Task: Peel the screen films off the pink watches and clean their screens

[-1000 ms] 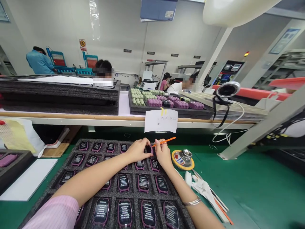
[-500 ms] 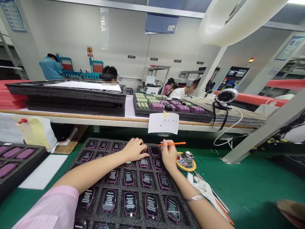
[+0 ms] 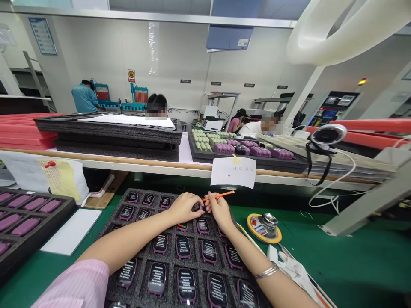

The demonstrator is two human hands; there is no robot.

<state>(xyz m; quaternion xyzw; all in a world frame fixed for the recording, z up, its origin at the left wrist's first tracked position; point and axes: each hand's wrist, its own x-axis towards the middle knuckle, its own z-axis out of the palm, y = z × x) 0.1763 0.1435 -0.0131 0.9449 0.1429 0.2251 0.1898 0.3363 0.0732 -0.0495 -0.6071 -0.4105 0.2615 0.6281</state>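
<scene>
A black foam tray (image 3: pixel 170 269) lies before me, its pockets holding rows of purple-framed smartwatch bodies (image 3: pixel 186 284) with white text on their dark screens. Near the tray's far edge, my left hand (image 3: pixel 185 208) is closed around one smartwatch (image 3: pixel 197 207), partly hidden by the fingers. My right hand (image 3: pixel 219 210) is right beside it and pinches a thin orange stick (image 3: pixel 226 194). The stick's left end is at the held watch; I cannot tell whether they touch.
To the right on the green mat are a round yellow-rimmed dish with a metal-topped dispenser (image 3: pixel 269 222) and a white glove-like cloth (image 3: pixel 290 267). A second tray (image 3: pixel 69 214) and a white board (image 3: pixel 72 231) lie left. A shelf (image 3: pixel 192 167) with trays spans the back; co-workers sit beyond.
My left hand now has a watch tilted up in its fingers. My right hand has come leftward to it with the orange stick, which now slants more. The view has shifted a little.
</scene>
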